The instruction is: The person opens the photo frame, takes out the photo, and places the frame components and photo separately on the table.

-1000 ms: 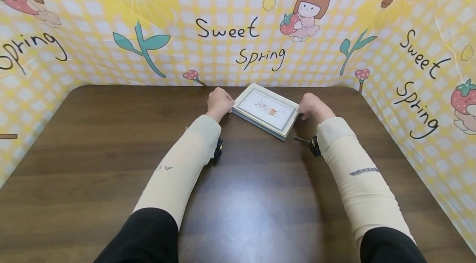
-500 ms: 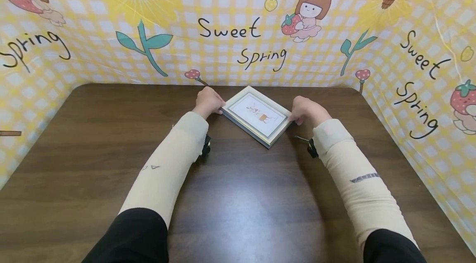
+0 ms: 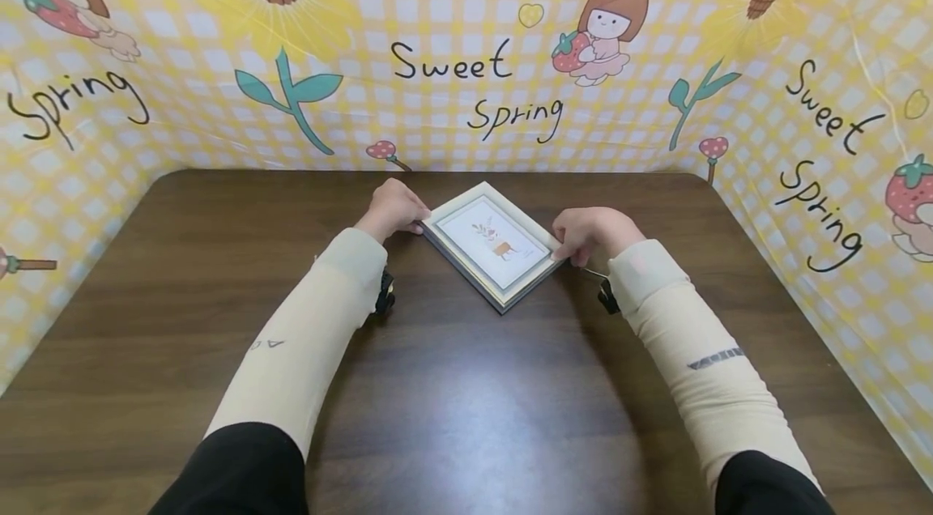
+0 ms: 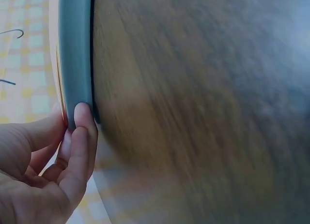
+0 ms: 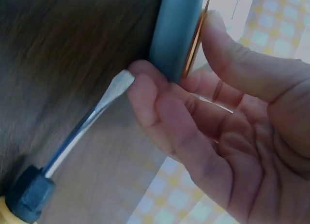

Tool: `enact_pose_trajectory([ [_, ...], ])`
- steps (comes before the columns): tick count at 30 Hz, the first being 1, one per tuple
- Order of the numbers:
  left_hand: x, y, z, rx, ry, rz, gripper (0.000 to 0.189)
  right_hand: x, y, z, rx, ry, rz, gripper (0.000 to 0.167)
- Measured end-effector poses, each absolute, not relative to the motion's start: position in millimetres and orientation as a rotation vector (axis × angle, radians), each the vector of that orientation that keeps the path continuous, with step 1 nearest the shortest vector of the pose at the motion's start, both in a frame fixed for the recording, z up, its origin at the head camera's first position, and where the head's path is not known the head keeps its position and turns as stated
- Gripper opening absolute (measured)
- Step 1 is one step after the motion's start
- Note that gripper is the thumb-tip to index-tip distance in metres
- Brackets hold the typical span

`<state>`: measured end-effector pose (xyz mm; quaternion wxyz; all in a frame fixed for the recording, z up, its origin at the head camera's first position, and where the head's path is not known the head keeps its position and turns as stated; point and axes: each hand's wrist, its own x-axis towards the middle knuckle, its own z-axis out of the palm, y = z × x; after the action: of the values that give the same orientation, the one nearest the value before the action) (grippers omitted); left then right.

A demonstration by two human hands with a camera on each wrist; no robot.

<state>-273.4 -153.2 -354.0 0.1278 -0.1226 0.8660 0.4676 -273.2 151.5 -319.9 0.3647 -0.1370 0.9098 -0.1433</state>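
A picture frame [image 3: 490, 246] with a pale border and blue-grey sides lies face up between my hands, low over the brown table. Whether its underside touches the tabletop cannot be told. My left hand [image 3: 394, 210] pinches its left corner, with the thumb on the face and fingers underneath, as the left wrist view shows on the frame's side [image 4: 76, 54]. At the right corner my right hand [image 3: 594, 233] grips it the same way. In the right wrist view, a flat-blade screwdriver [image 5: 87, 125] with a black and yellow handle has its tip beside my fingertips; the head view mostly hides it.
The dark wooden table [image 3: 452, 418] stretches in front of me. A yellow checked cloth [image 3: 437, 5] printed with flowers and lettering stands close along its back and both sides. The screwdriver's shaft [image 3: 595, 273] shows just below my right hand.
The picture frame has come toward me and leftward, turning clockwise. Both hands have travelled with it, keeping their hold on its corners.
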Motion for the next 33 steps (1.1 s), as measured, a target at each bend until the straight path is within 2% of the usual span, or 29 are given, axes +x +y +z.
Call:
enact_pose_trajectory([
  [8, -263.5, -163.2, -352.0, -0.364, 2.422, 1.454, 0.024, -261.3, 143.1, -321.1, -0.36, 2.308, -0.367, 0.029],
  [19, -255.7, -172.1, -352.5, -0.32, 2.478, 1.347, 0.023, -230.4, 137.2, -330.6, -0.455, 2.295, -0.405, 0.027],
  [33, -255.4, -157.7, -354.3, -0.159, 2.564, 1.259, 0.022, -192.6, 140.4, -338.7, -0.484, 2.327, -0.363, 0.035],
])
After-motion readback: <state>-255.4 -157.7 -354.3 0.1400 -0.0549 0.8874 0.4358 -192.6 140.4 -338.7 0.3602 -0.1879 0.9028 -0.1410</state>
